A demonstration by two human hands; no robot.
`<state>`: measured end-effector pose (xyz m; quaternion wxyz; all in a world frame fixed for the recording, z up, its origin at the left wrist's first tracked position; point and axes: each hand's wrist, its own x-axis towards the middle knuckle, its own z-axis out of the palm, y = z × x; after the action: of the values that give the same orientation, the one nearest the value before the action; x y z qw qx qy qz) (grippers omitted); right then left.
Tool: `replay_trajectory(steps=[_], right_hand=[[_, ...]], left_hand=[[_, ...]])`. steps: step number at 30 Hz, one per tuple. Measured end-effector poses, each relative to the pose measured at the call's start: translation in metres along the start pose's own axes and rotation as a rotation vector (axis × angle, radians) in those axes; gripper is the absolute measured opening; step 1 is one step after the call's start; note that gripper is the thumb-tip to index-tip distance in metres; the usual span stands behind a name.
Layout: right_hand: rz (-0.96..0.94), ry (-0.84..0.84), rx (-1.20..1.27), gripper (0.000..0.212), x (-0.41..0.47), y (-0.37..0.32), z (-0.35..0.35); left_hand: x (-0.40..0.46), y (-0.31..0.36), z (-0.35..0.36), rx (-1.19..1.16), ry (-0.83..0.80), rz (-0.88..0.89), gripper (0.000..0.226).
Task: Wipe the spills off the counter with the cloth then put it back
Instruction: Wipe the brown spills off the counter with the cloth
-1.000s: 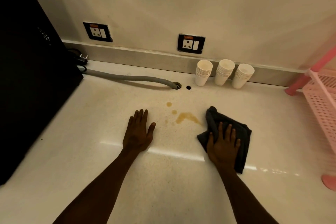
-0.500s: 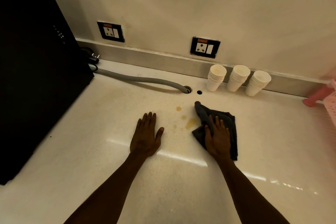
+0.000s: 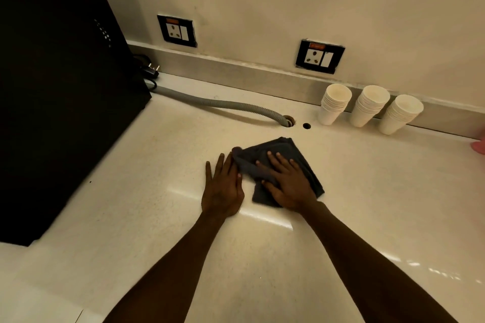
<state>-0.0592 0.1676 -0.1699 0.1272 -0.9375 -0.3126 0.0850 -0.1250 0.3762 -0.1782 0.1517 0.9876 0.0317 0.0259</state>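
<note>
1. While the right hand point(image 3: 290, 186) lay flat on the dark cloth point(image 3: 283, 157), its grip was spread wide, fingers splayed and pressing down, not pinching the fabric.
2. Under that palm the cloth sat on the table point(image 3: 157, 217), just in front of the drain hole point(image 3: 288, 121), lying diagonally, with one corner pointing back toward the hole and another at the left fingertips.
3. Beside the cloth, on the side away from the paper cups point(image 3: 367, 110), the left hand point(image 3: 223, 189) rested open and flat on the table, holding nothing; its fingertips met the cloth's bunched edge.
4. No spill showed around the cloth; any stain was probably beneath it, so the wipe seemed under way.
5. Being on top of the cloth, the right hand was the nearer one to carry on the stroke.
6. Behind the drain hole ran the grey hose point(image 3: 223, 105) toward the black appliance point(image 3: 52, 86); the cups stood to the hole's right against the wall.
7. None of these blocked a short stroke, though a long push backward would have met the hose end.
</note>
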Motion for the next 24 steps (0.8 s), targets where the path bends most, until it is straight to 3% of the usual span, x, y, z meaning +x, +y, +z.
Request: replay_trajectory(steps=[6, 12, 15, 20, 24], right_hand=[[-0.096, 0.048, -0.017, 0.064, -0.083, 0.009, 0.009], [0.342, 0.120, -0.053, 0.089, -0.072, 0.043, -0.006], [0.435, 0.113, -0.061, 0.089, -0.043, 0.031, -0.005], [0.246, 0.101, 0.000, 0.073, -0.039, -0.019, 0.013], [0.107, 0.076, 0.038, 0.067, -0.074, -0.060, 0.030]], left_hand=[[0.000, -0.001, -0.002, 0.029, -0.065, -0.001, 0.065], [0.000, 0.002, -0.001, 0.034, -0.047, -0.025, 0.061], [0.000, 0.002, 0.000, 0.048, -0.046, -0.021, 0.060], [0.001, 0.001, -0.002, 0.044, -0.050, -0.012, 0.060], [0.000, -0.002, -0.007, 0.081, -0.150, 0.030, 0.082]])
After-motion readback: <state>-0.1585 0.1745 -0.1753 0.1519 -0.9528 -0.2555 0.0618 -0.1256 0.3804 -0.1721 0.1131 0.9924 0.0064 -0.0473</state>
